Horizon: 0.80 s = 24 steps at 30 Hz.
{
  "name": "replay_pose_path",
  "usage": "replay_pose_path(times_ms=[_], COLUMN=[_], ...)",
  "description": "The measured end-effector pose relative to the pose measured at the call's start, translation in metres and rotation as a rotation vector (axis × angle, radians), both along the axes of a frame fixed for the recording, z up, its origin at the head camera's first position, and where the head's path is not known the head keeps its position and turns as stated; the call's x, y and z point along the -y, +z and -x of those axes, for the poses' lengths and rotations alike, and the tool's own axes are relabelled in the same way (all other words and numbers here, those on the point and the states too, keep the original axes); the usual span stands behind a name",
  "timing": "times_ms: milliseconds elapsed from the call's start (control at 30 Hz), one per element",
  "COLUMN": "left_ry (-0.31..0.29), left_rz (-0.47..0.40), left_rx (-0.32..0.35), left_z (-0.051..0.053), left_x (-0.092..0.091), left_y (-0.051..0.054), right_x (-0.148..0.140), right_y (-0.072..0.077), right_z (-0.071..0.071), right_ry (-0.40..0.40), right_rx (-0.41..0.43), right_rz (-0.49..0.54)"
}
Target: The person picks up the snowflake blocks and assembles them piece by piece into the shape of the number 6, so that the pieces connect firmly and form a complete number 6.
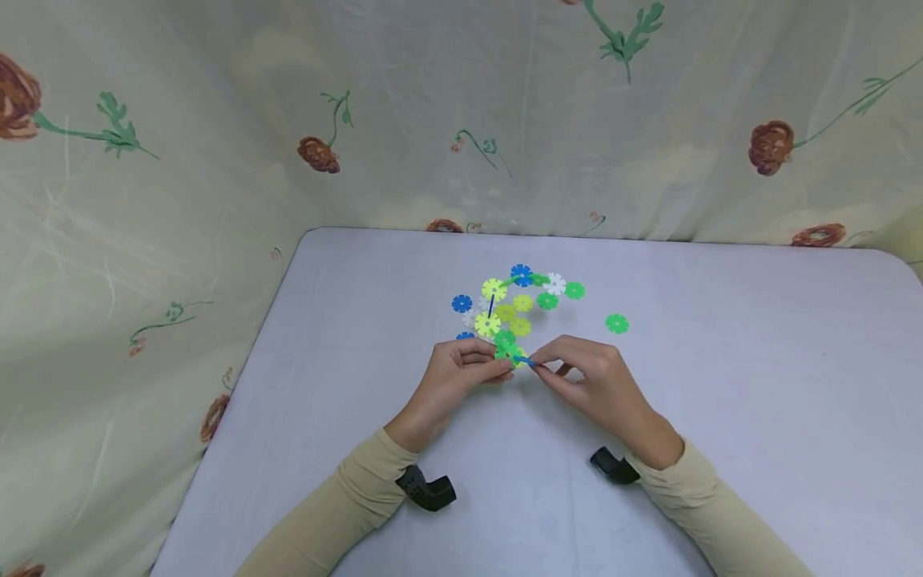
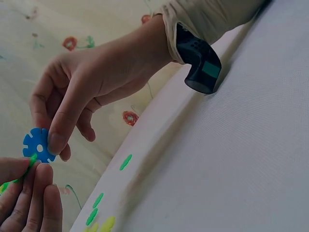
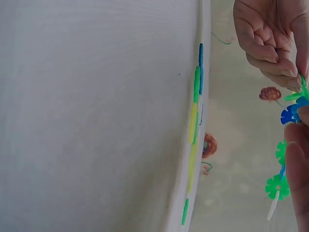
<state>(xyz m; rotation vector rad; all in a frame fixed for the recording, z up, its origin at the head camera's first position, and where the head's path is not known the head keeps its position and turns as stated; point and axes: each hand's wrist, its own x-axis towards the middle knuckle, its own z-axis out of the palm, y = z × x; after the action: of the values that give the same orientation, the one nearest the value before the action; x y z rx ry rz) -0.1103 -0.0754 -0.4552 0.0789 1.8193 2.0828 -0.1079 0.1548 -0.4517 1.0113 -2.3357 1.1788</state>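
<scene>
My left hand [image 1: 461,375] pinches a green notched disc [image 1: 507,353] between thumb and fingers. From the right, my right hand [image 1: 602,381] pinches a blue notched disc [image 2: 39,144] by its edge. The two discs meet at their rims; how deeply they interlock cannot be told. Joined to the green disc is a curving chain of similar discs, with a yellow disc [image 1: 487,324], another blue disc [image 1: 521,275] and a white disc [image 1: 554,284]. In the right wrist view, fingers partly cover the blue disc, and a green disc [image 3: 277,187] of the chain shows below.
Loose discs lie near the hands on the white table [image 1: 346,336]: a blue one [image 1: 461,304] at left, yellow ones [image 1: 522,303] in the middle, and a lone green one [image 1: 616,324] at right. A flowered curtain [image 1: 404,104] hangs behind the table.
</scene>
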Motion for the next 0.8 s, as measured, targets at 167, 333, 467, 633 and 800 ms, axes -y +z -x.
replay_pose_path(times_ms=[167, 333, 467, 633, 800], left_ry=[-0.001, -0.001, -0.001, 0.002, 0.002], left_rz=[-0.001, -0.002, -0.003, -0.007, -0.007], left_rx=[-0.006, -0.003, -0.005, -0.002, 0.004], left_z=[0.0, 0.0, 0.0, 0.001, 0.001], left_x=[0.001, 0.002, 0.002, 0.002, 0.003], left_y=[0.001, 0.002, 0.002, 0.002, 0.002], right_x=[-0.001, -0.002, -0.008, -0.02, -0.032], right_y=[-0.001, -0.002, -0.002, -0.002, -0.004], right_z=[0.001, 0.004, 0.007, 0.015, 0.023], right_ry=[0.006, 0.012, 0.001, -0.104, -0.223], right_rx=[0.024, 0.014, 0.036, 0.086, 0.116], right_rz=[-0.001, 0.006, -0.016, -0.072, -0.091])
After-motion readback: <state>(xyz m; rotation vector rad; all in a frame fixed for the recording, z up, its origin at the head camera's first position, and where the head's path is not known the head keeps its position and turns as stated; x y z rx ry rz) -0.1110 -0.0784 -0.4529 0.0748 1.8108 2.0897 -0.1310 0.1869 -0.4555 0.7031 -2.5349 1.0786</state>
